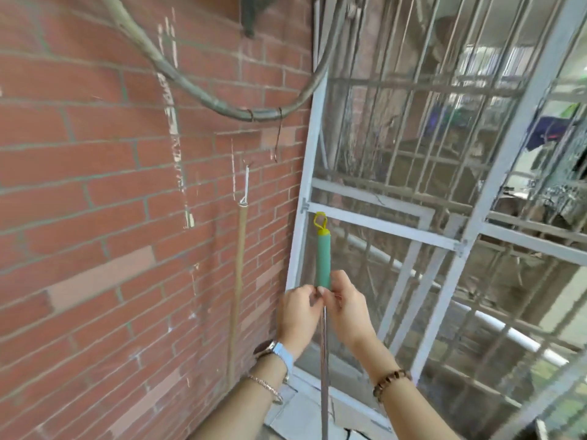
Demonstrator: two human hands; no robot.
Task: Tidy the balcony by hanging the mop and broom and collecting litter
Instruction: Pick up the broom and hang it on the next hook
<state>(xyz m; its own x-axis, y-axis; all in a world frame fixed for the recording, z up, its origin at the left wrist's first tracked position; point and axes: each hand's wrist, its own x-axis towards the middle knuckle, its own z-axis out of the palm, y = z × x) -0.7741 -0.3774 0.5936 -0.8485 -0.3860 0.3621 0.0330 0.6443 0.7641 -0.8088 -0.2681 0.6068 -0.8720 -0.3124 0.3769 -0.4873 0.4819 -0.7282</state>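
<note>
I see a red brick wall streaked with white paint. A grey hose sags across its upper part. Right of the wall stands a white barred grille, with daylight beyond.

I have only one camera, on my head. It looks forward at the corner between the wall and the grille, from quite near.

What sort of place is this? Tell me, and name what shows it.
Most likely a home balcony: a bare brick wall, a barred metal grille open to the outdoors, and a long-handled tool hanging on the wall by a loop.
</note>
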